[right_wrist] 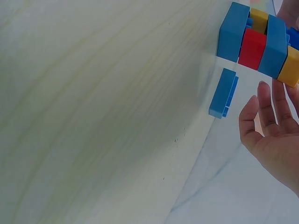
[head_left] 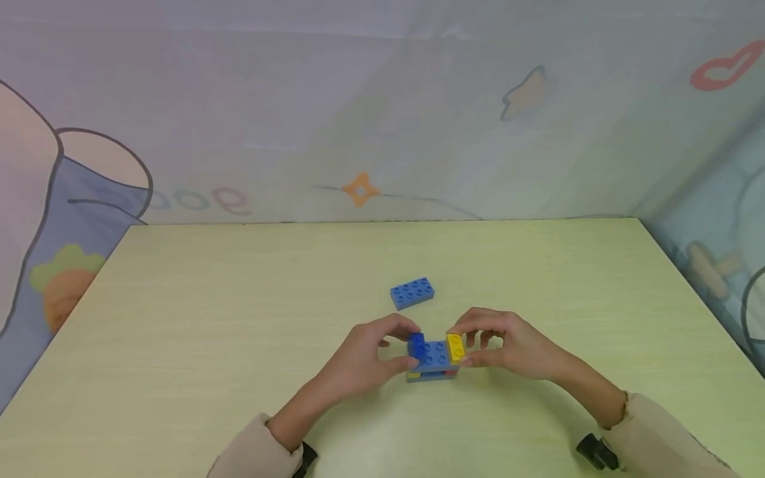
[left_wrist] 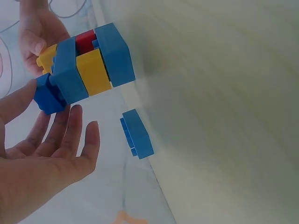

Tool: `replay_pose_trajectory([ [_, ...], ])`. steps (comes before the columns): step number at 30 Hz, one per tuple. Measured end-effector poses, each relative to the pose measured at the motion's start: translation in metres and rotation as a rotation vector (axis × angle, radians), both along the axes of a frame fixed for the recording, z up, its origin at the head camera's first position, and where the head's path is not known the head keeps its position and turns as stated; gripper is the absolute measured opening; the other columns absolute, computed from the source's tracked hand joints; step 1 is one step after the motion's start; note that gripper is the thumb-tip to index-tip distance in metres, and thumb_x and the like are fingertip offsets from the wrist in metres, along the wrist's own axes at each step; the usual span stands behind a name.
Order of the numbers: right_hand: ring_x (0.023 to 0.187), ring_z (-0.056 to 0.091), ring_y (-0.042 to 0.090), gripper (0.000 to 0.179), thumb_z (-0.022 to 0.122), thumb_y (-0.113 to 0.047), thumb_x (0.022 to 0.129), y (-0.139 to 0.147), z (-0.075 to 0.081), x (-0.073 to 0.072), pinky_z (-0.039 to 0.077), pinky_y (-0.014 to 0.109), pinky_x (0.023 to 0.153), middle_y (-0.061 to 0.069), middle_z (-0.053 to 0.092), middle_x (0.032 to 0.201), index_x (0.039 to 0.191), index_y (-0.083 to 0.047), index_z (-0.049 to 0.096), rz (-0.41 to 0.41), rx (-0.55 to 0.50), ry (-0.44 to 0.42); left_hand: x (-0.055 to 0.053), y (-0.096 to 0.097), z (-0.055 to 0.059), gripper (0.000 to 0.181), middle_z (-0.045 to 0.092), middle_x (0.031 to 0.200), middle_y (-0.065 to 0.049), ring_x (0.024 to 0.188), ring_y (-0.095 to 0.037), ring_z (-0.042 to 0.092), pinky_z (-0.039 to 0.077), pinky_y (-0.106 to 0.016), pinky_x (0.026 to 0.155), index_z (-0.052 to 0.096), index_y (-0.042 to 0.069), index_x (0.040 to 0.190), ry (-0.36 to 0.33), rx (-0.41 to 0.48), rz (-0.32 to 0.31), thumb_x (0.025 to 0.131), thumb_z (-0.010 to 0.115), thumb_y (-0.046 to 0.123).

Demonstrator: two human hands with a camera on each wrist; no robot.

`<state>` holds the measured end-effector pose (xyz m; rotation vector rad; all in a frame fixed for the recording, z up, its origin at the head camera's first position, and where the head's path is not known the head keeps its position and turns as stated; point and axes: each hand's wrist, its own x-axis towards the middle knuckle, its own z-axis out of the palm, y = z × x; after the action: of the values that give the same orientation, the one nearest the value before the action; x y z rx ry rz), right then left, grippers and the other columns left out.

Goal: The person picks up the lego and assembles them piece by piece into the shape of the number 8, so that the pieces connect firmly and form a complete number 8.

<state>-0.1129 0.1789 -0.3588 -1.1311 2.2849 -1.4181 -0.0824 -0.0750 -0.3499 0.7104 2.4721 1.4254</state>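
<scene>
A stack of toy building bricks stands on the table, with a light blue brick [head_left: 435, 356] as its upper layer. Below that layer, a yellow brick [left_wrist: 94, 72] and a red brick [right_wrist: 252, 48] sit at opposite ends over a blue base brick [left_wrist: 115, 55]. My left hand [head_left: 372, 352] pinches a small dark blue brick [head_left: 416, 346] at the stack's left top end. At the right top end, a small yellow brick [head_left: 455, 348] is between the thumb and fingers of my right hand [head_left: 515, 345]. Whether either top brick is fully pressed down, I cannot tell.
A loose light blue brick [head_left: 412, 293] with studs up lies behind the stack. The pale wooden table [head_left: 239, 318] ends at a printed cloth backdrop [head_left: 382, 119]. Dark wrist devices [head_left: 597, 453] show near both sleeves.
</scene>
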Motion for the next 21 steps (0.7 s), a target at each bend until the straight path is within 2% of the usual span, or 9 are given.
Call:
replay_pose_trajectory([
  [13,0.079,0.055,0.024,0.029,0.07,-0.006,0.079,0.0008,-0.0015,-0.0006,0.049,0.027,0.067,0.001,0.06,0.098,0.107,-0.001,0.062,-0.004,0.0,-0.001,0.0053,-0.0005,-0.0006,0.028,0.062,0.108,-0.003,0.101,-0.018,0.057,0.045,-0.043,0.083,0.057,0.006,0.109,0.018,-0.012,0.007,0.083,0.067,0.01],
  [21,0.078,0.055,0.024,0.029,0.07,-0.006,0.079,0.0018,-0.004,-0.0012,0.049,0.028,0.067,0.001,0.06,0.098,0.108,-0.003,0.063,0.001,-0.005,0.004,0.0067,-0.0002,-0.0028,0.029,0.063,0.106,-0.002,0.1,-0.021,0.058,0.046,-0.043,0.082,0.058,0.006,0.108,0.035,0.001,0.023,0.085,0.066,0.021],
])
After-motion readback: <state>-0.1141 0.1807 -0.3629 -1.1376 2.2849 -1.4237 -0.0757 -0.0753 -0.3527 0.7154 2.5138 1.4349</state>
